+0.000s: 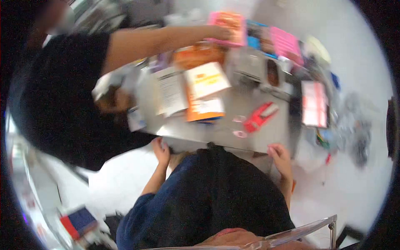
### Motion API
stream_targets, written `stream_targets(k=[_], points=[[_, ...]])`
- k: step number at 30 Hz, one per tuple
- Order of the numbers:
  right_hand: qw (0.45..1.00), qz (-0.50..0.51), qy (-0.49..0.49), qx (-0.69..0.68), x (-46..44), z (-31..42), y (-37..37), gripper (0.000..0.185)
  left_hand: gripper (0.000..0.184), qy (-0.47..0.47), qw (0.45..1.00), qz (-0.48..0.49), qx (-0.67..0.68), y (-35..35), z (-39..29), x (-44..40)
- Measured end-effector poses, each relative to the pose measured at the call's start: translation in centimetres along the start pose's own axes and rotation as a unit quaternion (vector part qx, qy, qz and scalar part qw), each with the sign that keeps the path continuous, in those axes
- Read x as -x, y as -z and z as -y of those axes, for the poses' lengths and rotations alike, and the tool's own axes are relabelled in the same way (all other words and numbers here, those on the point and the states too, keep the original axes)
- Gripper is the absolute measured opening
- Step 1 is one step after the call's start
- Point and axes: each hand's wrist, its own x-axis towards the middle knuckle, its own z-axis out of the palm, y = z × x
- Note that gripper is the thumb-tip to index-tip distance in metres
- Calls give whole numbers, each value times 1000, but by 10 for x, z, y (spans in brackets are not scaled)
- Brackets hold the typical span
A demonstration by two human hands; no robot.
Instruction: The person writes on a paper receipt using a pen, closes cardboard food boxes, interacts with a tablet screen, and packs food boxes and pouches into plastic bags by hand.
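My left hand (161, 151) is at the near edge of the grey metal table (179, 145), holding nothing visible, its fingertips slightly apart. At the same edge, farther right, my right hand (281, 155) has its fingers loosely bent and a little apart, with nothing visible in them. Above and left of it on the table lies a red tool-like object (258, 118), blurred, with two small pink rings (240, 133) beside it. Printed white sheets (170, 91) and an orange-and-white packet (205, 109) lie up from my left hand.
Another person's arm (160, 41) reaches across from the left to a pink packet (230, 27). Grey containers (248, 64), a pink item (286, 45) and an orange bag (198, 56) crowd the far side. A pink-and-white package (314, 103) lies at the right.
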Motion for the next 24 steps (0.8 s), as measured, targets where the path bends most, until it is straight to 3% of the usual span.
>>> stream_targets(k=[3, 4, 6, 8, 9, 11, 13, 15, 17, 18, 20, 22, 23, 24], points=[[990, -137, -8, 24, 20, -35, 70, 16, 32, 10, 958, 286, -8, -45, -24, 39], [985, -166, -9, 48, 26, -41, 92, 15, 30, -38, 931, 364, -3, -63, -41, 13], [968, -207, -65, 125, 40, -4, 133, 16, 26, -191, 885, 425, 3, -108, -106, -86], [915, -294, -36, 272, 41, -27, 176, 16, 22, -397, 824, 404, -31, -149, -219, -222], [897, -352, -33, 264, 43, -30, 198, 17, 20, -510, 773, 372, -70, -164, -277, -280], [861, -446, -17, 242, 41, -38, 231, 20, 17, -713, 620, 279, -172, -182, -371, -362], [871, -372, -60, 314, 31, -41, 258, 18, 14, -815, 491, 199, -234, -190, -410, -387], [853, -336, -75, 393, 24, -52, 286, 16, 11, -838, 437, 188, -267, -188, -428, -387], [805, -334, -76, 484, 21, -78, 309, 14, 13, -820, 434, 221, -300, -181, -449, -382], [811, -377, -51, 446, 19, -88, 321, 14, 11, -815, 431, 231, -311, -181, -453, -382], [814, -451, 1, 366, 12, -95, 336, 14, 8, -780, 476, 263, -310, -179, -462, -384], [845, -353, -23, 401, 13, -86, 337, 15, 6, -711, 564, 323, -268, -176, -474, -391], [856, -304, -32, 418, 13, -76, 336, 16, 6, -623, 650, 386, -201, -175, -483, -401], [855, -314, -12, 412, 12, -66, 329, 17, 6, -480, 735, 470, -92, -170, -493, -415]])
